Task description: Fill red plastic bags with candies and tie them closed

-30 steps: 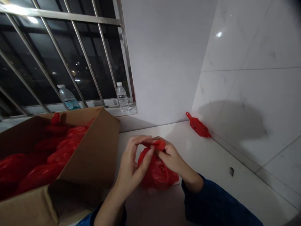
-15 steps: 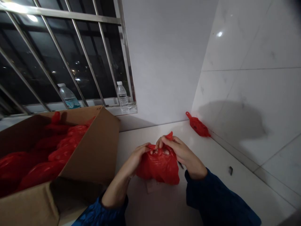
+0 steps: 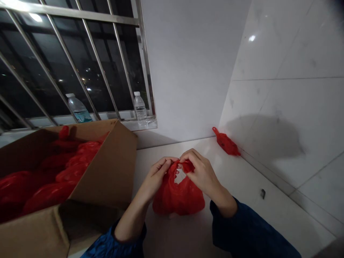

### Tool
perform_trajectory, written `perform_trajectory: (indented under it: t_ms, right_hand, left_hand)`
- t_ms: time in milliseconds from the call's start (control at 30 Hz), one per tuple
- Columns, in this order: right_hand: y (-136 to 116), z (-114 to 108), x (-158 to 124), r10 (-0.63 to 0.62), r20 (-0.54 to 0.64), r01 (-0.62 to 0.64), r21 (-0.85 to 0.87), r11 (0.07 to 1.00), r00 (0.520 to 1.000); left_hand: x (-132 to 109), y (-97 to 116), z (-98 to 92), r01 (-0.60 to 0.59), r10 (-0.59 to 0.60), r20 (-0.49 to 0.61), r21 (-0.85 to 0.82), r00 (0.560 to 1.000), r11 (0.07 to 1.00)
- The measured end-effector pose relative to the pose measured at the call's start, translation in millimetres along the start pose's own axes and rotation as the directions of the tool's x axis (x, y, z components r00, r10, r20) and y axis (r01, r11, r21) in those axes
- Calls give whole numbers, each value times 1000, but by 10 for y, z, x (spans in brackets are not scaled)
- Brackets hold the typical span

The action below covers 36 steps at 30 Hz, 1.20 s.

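A red plastic bag [image 3: 180, 200] stands on the white surface [image 3: 166, 236] in front of me, bulging at its bottom. My left hand [image 3: 158, 173] pinches the bag's top edge on the left side. With bent fingers, my right hand [image 3: 197, 166] grips the top on the right, close to the left fingertips. Between the hands the bag's mouth gapes, and something whitish shows through the gap; I cannot make out what it is. Some fingertips are hidden behind the red plastic.
At the left, a cardboard box [image 3: 113, 175] holds several red bags [image 3: 80, 161]. Two plastic bottles, one with a blue label [image 3: 82, 113] and one clear [image 3: 140, 109], stand by the barred window. A small red bundle [image 3: 227, 143] and a small dark object [image 3: 262, 194] lie to the right.
Both hands have risen slightly and come together at the bag's top. The bag's mouth has been pulled up and now shows a wider gap.
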State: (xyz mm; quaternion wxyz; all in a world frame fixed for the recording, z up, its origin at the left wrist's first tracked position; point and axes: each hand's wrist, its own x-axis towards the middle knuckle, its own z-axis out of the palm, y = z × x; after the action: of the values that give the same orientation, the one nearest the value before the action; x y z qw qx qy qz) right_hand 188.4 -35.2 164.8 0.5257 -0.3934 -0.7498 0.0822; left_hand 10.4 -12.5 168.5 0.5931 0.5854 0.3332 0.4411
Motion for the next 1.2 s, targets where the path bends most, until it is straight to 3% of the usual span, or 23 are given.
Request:
perform_trajectory:
  t_ms: [100,267,400,567,700,833,933,1033,1133,1200]
  right_hand:
    - [-43,-71,-15,-43,58,42,27,999,997]
    - [-68,-128,-45,-93,134,76,127,989,987]
    - [-109,-207,-45,-127,154,111,109,988,980]
    - [-115,-479,-49,-126,189,103,127,987,974]
    - [-28,-658,-75,-47,272,1,164,987,961]
    - [80,-640,-95,23,340,-75,138,988,940]
    - [133,-528,-86,109,366,-166,130,977,924]
    - [225,-454,-64,207,387,-315,241,918,899]
    - [430,-475,-96,197,471,-397,375,838,860]
    - [602,-490,-181,214,506,-411,317,855,836]
  left_hand:
    - [-5,8,-22,-35,35,-18,21,999,999]
    - [-35,34,10,64,-60,34,-126,998,990]
    - [-15,44,-22,8,-48,-160,-244,986,970]
    - [69,78,-203,-221,65,-433,-319,899,922]
    - [164,42,-334,-270,31,-526,-385,850,882]
    - [249,-79,-373,-264,-33,-576,-425,817,866]
    - [249,-103,-339,-260,0,-544,-403,839,878]
    - [182,-35,-316,-200,79,-370,-299,925,933]
    - [87,-13,-371,-177,165,-252,-24,953,984]
    - [20,-93,-434,-133,185,-231,224,955,965]
